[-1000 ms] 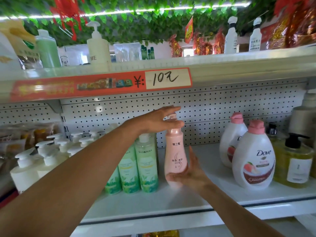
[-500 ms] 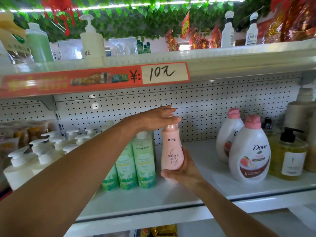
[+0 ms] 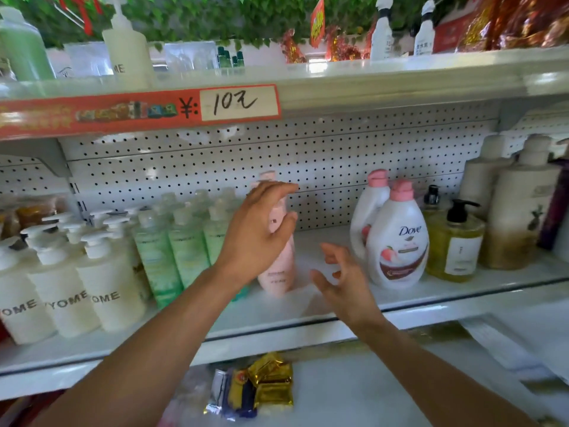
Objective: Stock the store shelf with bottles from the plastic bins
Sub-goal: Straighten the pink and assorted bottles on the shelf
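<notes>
Pink bottle (image 3: 278,266) standing upright on the white shelf (image 3: 308,306), just right of the row of green bottles (image 3: 181,241) and well left of the Dove bottle (image 3: 397,238). Left hand (image 3: 258,232) in front of the pink bottle's upper half, fingers spread and relaxed, grip released; whether the fingertips touch the bottle cannot be told. Right hand (image 3: 341,282) to the right of the bottle's base, apart from it, fingers loosely curved, grasping nothing. White pump bottles (image 3: 104,285) marked "YOME" fill the shelf's left end; a yellow pump bottle (image 3: 455,241) stands beside the Dove bottle. A red price strip (image 3: 138,109) reading "10" runs along the shelf edge above. Gold packets (image 3: 271,383) lie on the shelf below.
</notes>
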### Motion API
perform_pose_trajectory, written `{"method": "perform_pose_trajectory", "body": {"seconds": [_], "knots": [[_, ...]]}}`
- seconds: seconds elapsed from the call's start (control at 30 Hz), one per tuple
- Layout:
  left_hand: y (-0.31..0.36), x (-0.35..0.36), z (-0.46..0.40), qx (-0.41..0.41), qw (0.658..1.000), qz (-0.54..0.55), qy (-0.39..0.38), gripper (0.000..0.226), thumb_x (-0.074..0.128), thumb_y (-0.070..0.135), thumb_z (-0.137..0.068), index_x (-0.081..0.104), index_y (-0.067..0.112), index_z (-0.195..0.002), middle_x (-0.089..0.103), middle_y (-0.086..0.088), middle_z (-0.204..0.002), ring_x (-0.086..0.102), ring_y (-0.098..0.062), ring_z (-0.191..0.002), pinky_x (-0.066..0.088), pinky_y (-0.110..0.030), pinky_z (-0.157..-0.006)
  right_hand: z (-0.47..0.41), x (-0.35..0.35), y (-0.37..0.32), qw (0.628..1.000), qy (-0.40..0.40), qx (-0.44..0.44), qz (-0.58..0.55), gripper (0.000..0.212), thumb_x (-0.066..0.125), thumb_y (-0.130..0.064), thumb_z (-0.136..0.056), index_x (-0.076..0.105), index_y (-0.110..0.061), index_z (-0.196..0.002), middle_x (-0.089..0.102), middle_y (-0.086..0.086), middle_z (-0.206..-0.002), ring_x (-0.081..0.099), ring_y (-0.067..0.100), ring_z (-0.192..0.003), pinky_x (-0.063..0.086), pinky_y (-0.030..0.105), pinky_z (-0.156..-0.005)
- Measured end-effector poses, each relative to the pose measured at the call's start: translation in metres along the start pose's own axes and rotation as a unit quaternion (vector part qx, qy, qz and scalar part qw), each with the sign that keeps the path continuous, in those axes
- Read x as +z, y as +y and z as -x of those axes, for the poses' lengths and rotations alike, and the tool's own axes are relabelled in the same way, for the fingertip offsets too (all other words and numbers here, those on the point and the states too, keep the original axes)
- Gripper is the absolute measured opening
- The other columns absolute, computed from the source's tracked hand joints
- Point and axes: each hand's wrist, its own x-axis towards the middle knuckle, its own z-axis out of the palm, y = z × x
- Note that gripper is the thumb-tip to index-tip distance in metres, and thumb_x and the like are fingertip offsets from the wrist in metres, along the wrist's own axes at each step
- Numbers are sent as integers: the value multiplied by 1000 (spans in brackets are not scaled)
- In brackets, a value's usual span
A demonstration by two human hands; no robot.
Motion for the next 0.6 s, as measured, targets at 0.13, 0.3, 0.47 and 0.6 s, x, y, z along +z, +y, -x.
{"method": "perform_pose_trajectory", "body": {"seconds": [0.13,0.3,0.47,0.6], "knots": [[24,44,39,-65,993,49,-87,43,60,24,-91,50,29,-133,54,9,-126,53,1,-111,47,-30,-93,11,-51,15,994,94,-38,28,41,69,-18,-86,53,-25,-124,54,-6,-115,54,9,-101,52,43,-86],[42,100,55,-227,953,149,-133,58,64,22,-90,39,32,-141,48,10,-138,53,-2,-110,47,-19,-89,-4,-117,26,986,163,-37,9,53,69,-12,-85,45,-25,-130,40,0,-125,46,-1,-110,50,22,-82],[55,141,36,-296,924,188,-153,75,69,25,-88,26,33,-149,41,3,-144,51,-15,-117,42,-26,-87,-36,-157,28,995,-3,39,97,72,68,-13,-86,30,-18,-146,46,11,-138,46,28,-128,41,50,-105],[59,166,30,-312,904,247,-156,80,69,11,-87,24,30,-149,48,-3,-140,54,-22,-120,46,-17,-80,-48,-165,25,992,-89,69,61,72,70,-23,-87,29,-25,-146,53,-1,-135,52,22,-124,46,47,-103]]}}
